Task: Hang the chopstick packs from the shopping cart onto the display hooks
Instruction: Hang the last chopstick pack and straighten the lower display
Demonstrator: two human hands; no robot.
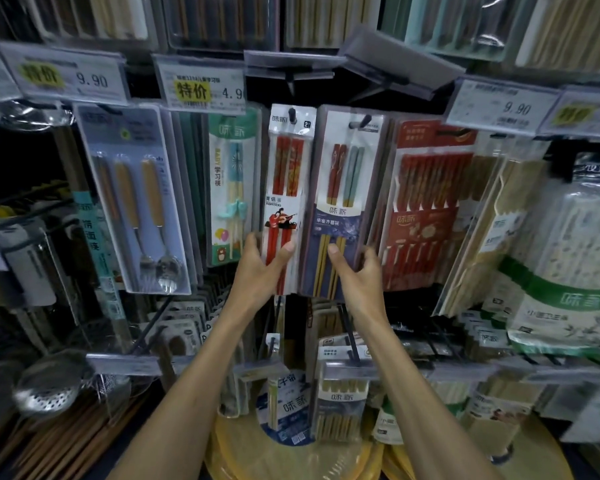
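Note:
Two chopstick packs hang side by side on black display hooks at the centre of the rack. The left one is a white pack with red chopsticks (286, 174), hung on its hook (292, 116). My left hand (262, 268) grips its lower part, thumb on the front. The right one is a dark blue pack with red and grey chopsticks (343, 188), hung on the neighbouring hook (363, 122). My right hand (355, 271) grips its lower end, thumb on the front and fingers behind. The shopping cart is out of view.
Packed hooks surround the two packs: a spoon-and-fork set (137, 202) at left, a children's chopstick pack (231, 188), a red multi-pack (426, 209) at right, bamboo packs (499, 220) further right. Price tags (201, 86) jut out above. More packs (342, 400) and a strainer (45, 389) hang below.

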